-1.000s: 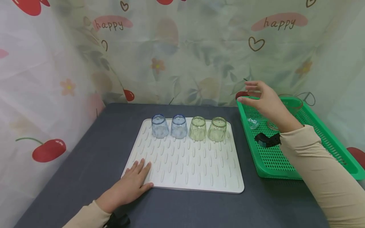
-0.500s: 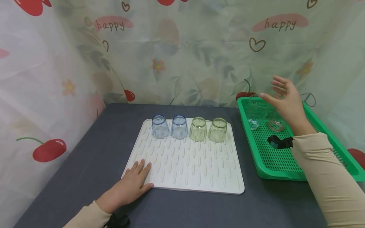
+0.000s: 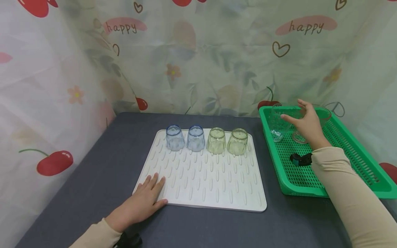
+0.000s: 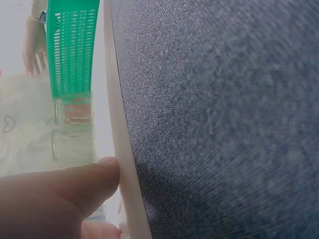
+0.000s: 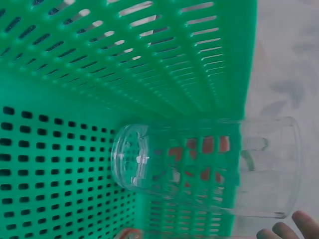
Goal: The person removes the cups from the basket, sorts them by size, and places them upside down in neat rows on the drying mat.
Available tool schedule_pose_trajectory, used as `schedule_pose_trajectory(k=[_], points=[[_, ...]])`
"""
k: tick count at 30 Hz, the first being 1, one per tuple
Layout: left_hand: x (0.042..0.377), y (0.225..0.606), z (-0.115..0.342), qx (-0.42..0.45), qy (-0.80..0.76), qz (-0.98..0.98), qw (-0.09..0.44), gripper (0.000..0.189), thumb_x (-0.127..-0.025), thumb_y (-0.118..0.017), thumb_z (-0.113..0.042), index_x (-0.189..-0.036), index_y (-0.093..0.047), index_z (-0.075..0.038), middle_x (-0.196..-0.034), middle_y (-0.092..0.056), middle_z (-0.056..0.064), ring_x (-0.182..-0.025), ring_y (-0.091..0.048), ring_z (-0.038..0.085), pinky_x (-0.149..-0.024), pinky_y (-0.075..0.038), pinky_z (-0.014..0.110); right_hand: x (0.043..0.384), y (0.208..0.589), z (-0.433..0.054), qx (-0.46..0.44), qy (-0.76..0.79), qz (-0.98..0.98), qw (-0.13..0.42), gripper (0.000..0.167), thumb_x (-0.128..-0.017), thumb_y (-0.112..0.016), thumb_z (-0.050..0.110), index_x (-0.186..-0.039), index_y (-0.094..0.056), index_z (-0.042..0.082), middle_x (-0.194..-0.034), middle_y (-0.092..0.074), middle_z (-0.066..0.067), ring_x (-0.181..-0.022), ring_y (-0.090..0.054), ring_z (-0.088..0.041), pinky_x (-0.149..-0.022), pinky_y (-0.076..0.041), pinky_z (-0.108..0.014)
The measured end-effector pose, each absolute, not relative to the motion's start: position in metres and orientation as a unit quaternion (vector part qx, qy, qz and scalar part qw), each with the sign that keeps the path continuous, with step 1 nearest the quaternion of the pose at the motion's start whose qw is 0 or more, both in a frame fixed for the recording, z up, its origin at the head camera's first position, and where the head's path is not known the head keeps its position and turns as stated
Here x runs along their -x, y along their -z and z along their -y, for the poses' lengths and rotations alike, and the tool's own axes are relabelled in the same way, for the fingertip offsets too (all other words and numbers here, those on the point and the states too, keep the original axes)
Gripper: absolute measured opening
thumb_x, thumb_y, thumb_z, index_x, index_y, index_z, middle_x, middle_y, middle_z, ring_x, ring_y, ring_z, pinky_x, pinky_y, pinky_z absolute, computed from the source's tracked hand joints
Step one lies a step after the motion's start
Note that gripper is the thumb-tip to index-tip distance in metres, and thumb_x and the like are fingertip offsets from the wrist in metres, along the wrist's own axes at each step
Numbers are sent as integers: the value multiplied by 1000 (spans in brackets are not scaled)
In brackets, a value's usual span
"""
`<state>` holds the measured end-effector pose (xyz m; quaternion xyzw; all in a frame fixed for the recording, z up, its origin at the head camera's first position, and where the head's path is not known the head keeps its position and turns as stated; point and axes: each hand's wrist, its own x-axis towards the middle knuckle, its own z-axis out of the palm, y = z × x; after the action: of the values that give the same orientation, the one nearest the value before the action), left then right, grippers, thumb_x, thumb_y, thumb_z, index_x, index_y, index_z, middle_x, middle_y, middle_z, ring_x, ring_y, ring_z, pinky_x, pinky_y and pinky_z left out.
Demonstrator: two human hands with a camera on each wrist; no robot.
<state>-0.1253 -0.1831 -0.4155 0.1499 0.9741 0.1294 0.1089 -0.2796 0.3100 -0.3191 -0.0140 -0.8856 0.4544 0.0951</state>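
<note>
My left hand (image 3: 139, 203) lies flat, fingers spread, on the front left corner of a white ridged drying mat (image 3: 211, 186). Its thumb (image 4: 94, 181) rests at the mat's edge in the left wrist view. Over the green basket (image 3: 279, 172), my right hand (image 3: 307, 125) is held with thumb and fingers apart. A tall clear glass (image 5: 194, 164) stands upright in the basket's corner, with the right fingertips (image 5: 304, 224) near its rim. Beside it is a glass with a reddish base (image 3: 299, 137), partly hidden by the hand.
Two blue tumblers (image 3: 175, 139) and two green tumblers (image 3: 216, 141) stand upside down in a row along the mat's back edge. A pink-rimmed glass (image 3: 324, 113) shows behind the right hand. A printed curtain (image 3: 217, 55) hangs behind the dark table (image 3: 93, 179).
My right hand first moved right, away from the basket's back left corner, then came down and slightly left among the glasses. The left hand stayed on the mat.
</note>
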Motion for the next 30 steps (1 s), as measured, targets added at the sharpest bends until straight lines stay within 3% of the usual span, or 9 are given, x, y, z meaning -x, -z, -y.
schedule_pose_trajectory(k=[13, 21, 30], points=[[125, 414, 184, -147, -128, -974, 113, 72, -93, -61, -41, -147, -37, 0, -154, -25, 30, -142, -20, 50, -106, -24, 70, 298, 331, -312, 35, -449, 891, 47, 109, -88, -64, 51, -155, 12, 11, -160, -1, -24, -144, -12, -48, -106, -25, -67], [124, 415, 184, -147, -131, -974, 111, 72, -93, -61, -41, -147, -37, 0, -154, -25, 29, -143, -20, 49, -107, -23, 69, 306, 336, -315, 37, -473, 880, 28, 113, -87, -65, 51, -153, 16, 9, -160, -6, -24, -135, -31, -49, -106, -31, -62], [123, 416, 183, -146, -136, -974, 109, 71, -94, -61, -39, -147, -37, 0, -154, -25, 29, -143, -20, 48, -107, -23, 69, 309, 340, -316, 35, -466, 884, 14, 116, -85, -66, 54, -153, 16, 8, -158, -8, -28, -140, -21, -51, -106, -29, -65]])
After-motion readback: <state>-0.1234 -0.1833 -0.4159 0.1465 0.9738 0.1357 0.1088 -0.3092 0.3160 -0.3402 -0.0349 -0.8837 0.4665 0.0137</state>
